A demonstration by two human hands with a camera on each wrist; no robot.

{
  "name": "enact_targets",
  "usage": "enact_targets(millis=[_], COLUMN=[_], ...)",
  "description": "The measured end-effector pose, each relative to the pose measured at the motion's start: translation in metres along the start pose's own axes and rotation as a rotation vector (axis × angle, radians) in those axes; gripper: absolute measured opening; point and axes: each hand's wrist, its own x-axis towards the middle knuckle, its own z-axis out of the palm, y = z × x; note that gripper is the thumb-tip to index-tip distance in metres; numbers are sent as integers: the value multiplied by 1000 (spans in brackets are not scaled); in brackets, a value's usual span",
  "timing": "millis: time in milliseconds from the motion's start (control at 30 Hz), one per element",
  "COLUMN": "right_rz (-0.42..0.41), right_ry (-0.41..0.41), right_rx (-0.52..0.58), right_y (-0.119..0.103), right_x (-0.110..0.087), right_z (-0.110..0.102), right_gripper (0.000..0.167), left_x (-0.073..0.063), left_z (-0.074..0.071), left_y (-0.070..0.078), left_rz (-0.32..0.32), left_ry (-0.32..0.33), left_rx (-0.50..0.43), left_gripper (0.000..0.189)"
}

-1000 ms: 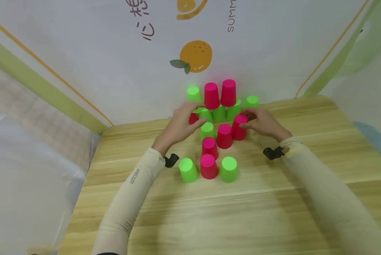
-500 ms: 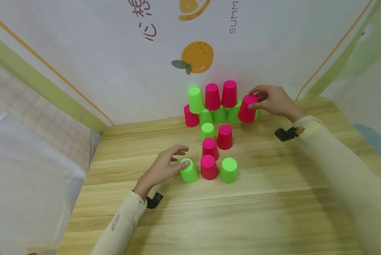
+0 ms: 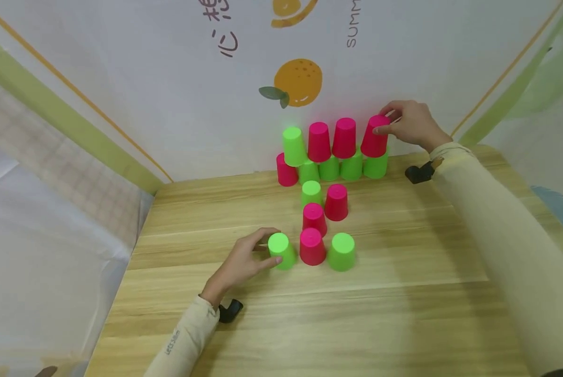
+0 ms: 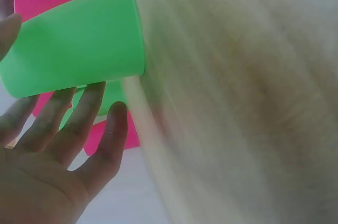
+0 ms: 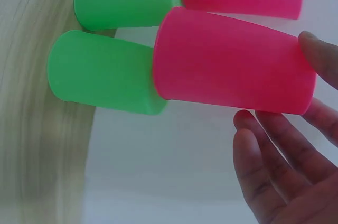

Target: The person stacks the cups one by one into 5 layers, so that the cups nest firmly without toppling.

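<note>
The upper-right pink cup [image 3: 376, 141], mouth down, is at the right end of the raised row, its rim at the top of a green cup [image 3: 375, 166] below; you cannot tell whether it bears on it. Your right hand [image 3: 413, 124] pinches it near its base, thumb on the near side. Your left hand [image 3: 242, 259], well apart from the right, holds the near-left green cup [image 3: 282, 250], which stands mouth down on the table, thumb in front and fingers behind. Just beside that one stand a front pink cup [image 3: 312, 247] and a front green cup [image 3: 341, 252]; more pink and green cups run back from there toward the two-level wall of cups. Under them you have a table [image 3: 309, 324] with a pale wood grain, its back edge close to a white sheet [image 3: 234, 125] printed with an orange fruit [image 3: 298, 82], dark characters and part of the lettering "SUMM". To your left hangs a pale checked cloth [image 3: 50, 141], edged by a green band and an orange line. Cream sleeves [image 3: 498, 230] cover both your forearms.
</note>
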Motion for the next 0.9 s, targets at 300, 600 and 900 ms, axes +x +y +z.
enact_targets(millis=[300, 600, 900], right_rz=[62, 31, -25], right_ry=[-15, -12, 76], right_rx=[27, -25, -48], right_y=[2, -3, -15], right_x=[9, 2, -19], right_z=[7, 11, 15], right_gripper=[59, 76, 70], left_x=[-2, 7, 41], left_z=[2, -16, -52], left_y=[-3, 10, 43], left_rz=[34, 66, 95], left_ry=[29, 59, 115], left_rx=[1, 42, 62], left_gripper=[54, 52, 55])
